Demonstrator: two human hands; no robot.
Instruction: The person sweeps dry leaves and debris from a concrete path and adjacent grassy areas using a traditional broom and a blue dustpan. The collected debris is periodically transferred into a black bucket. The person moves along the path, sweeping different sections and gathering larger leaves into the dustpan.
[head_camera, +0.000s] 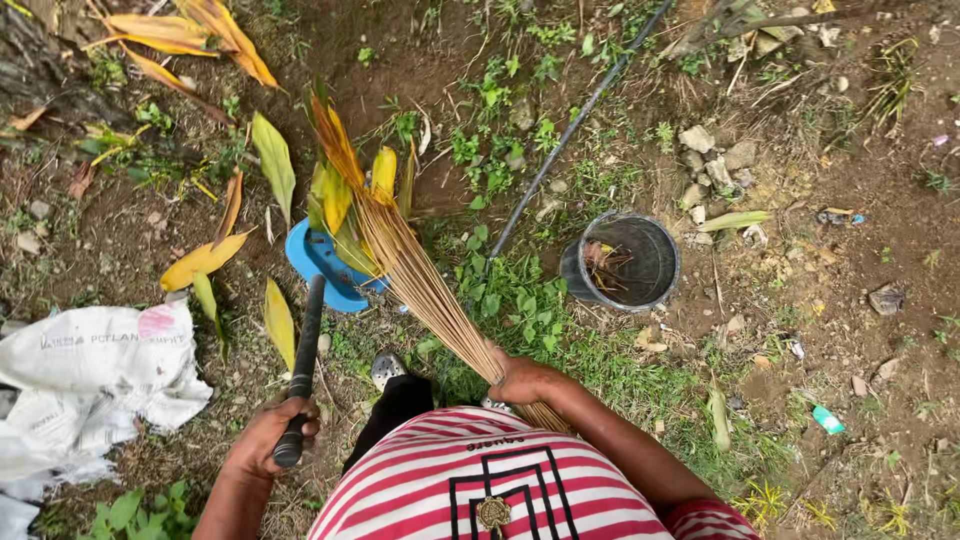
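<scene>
A: L hand (268, 440)?
B: Fist closed round black handle (303, 365) of blue dustpan (322, 262); pan on dirt ahead, yellow leaves (340, 195) piled on it.
A: R hand (520, 380)?
B: Clamped on stick broom (420, 285), bristles fanned over pan.
A: Around?
B: Dark bucket (622, 262) to right, white sack (85, 375) to left, thin pole (575, 125) behind, stones (715, 160) further out.

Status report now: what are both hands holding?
Left hand grips black dustpan handle. Right hand grips stick broom. Yellow leaves over blue dustpan. Grey bucket apart, on the right.
</scene>
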